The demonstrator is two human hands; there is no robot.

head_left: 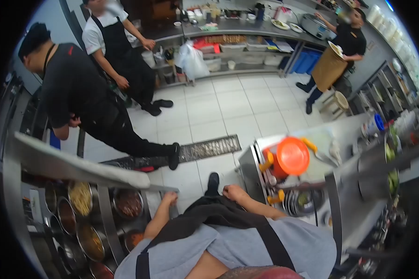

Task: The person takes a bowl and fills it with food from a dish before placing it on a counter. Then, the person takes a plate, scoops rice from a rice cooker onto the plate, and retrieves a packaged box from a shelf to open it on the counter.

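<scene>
Head view: your left hand (170, 199) and right hand (235, 192) are curling, contents unclear, wide swings risking bumping the yellow handle (276, 197) rightward.

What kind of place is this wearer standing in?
Most likely a restaurant's working kitchen: metal pans of food on the left, a floor drain grate in the tiles, and a co-worker in an apron holding a plate.

One head-worn view looks steeply down the wearer's body and across the kitchen.
</scene>
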